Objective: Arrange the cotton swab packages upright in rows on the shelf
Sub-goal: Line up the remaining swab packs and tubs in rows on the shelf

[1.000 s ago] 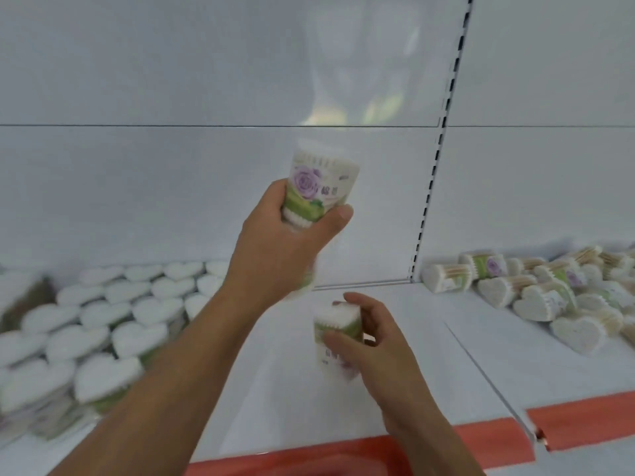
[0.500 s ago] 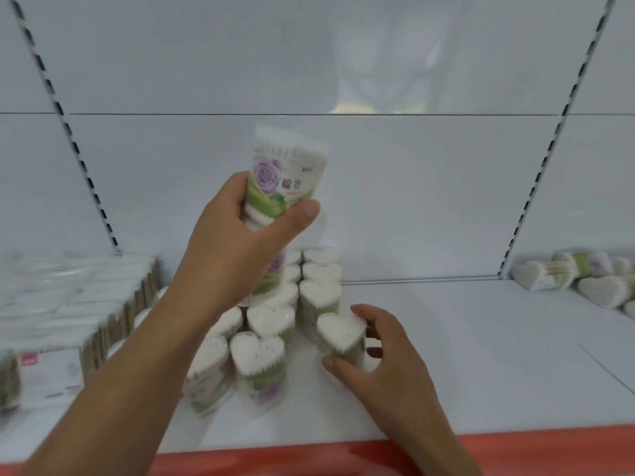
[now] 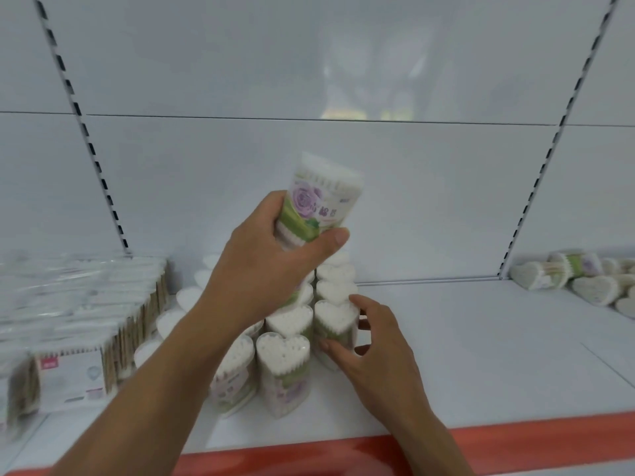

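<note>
Left hand [image 3: 271, 269] grips spare package [image 3: 321, 204] aloft, ready; right hand [image 3: 371, 341] pinches standing package [image 3: 333, 321], squaring row near shelf [image 3: 481, 355] front edge

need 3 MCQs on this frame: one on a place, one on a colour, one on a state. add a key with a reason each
1. Where on the shelf do the toppled packages lie?
A) front left corner B) far right C) dead centre

2. What colour is the front edge strip?
A) blue B) green C) red

3. The rose-label package in the left hand is:
A) held in the air above the upright rows B) standing on the shelf C) lying flat on the shelf

Key:
1 B: they lie on their sides at the right edge of the view.
2 C: the strip along the shelf front is red.
3 A: the left grip holds it clear of the rows, while the right hand holds an upright package on the shelf.
</note>
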`<state>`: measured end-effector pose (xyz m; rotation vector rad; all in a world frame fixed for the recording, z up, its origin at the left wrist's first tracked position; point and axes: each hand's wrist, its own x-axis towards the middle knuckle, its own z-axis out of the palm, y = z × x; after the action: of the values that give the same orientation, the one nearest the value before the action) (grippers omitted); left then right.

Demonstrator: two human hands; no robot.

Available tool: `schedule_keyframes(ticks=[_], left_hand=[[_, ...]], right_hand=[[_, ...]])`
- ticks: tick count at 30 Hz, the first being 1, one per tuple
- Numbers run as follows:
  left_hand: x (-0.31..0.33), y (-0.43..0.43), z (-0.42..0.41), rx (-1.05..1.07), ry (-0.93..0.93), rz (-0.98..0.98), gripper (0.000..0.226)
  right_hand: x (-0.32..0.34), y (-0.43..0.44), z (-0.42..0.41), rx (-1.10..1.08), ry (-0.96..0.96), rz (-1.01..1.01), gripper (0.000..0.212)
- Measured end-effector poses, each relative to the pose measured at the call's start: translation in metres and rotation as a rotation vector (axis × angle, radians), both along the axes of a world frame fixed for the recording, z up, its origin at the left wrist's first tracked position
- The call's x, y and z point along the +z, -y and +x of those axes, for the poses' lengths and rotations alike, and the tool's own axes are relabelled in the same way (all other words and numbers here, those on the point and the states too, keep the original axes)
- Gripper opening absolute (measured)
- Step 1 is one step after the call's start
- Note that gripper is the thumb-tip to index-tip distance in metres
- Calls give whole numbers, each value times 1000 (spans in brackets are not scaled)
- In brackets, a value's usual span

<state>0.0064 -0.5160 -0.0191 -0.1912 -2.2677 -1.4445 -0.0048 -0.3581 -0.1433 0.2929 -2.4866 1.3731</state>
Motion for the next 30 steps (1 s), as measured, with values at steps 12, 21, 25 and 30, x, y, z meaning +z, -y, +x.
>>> schedule_keyframes(ticks=[12,21,25,30], left_hand=[[-7,-19,3,4,-68,-335,44],[-6,-17,-4,-162,-105,-406,81],[-2,6,-12,-65,-149,101,39],[-2,4,-13,-154,-61,388,12]], right_hand=[[81,-3,39,121,-159,-581,53],[81,-32,37,-2,-159,-697,53],[49,-43,50,-78,-15,-373,58],[9,-17,60,-27,93,12,55]])
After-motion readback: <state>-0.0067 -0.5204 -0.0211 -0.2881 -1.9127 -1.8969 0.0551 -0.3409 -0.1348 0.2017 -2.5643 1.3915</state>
